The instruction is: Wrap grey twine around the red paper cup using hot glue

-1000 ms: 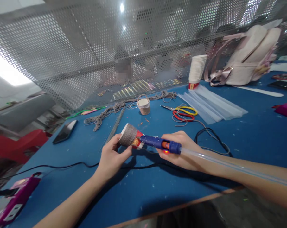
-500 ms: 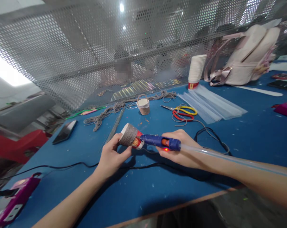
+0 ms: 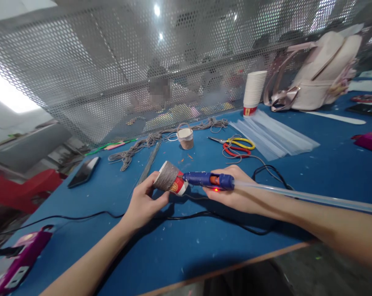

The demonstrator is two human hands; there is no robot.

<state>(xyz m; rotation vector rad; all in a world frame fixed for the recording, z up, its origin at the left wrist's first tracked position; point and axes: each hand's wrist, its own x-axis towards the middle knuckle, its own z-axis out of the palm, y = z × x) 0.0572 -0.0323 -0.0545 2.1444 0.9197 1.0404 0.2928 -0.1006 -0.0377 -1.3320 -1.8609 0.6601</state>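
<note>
My left hand (image 3: 146, 201) is closed around a paper cup (image 3: 167, 176), tilted on its side above the table. Grey cord is wound round much of the cup; the red and white part near its base is bare. In my right hand (image 3: 235, 193) is a blue glue gun (image 3: 201, 179) with a long clear glue stick out of its back and a small red light lit. The gun's nozzle is at the cup, by the edge of the wound cord; I cannot tell whether it touches. A strand of cord runs from the cup toward the right.
Behind the cup stands a small finished-looking basket (image 3: 185, 139). Around it lie grey cord (image 3: 149, 140), scissors (image 3: 235, 144), translucent strips (image 3: 275, 135), stacked paper cups (image 3: 255, 92) and a phone (image 3: 84, 172). A black cable (image 3: 192, 215) crosses the table. A backpack (image 3: 318, 78) sits at right.
The glue gun has levelled slightly, its back end rising a little with my right hand. My left hand has tilted the cup slightly and still holds it.
</note>
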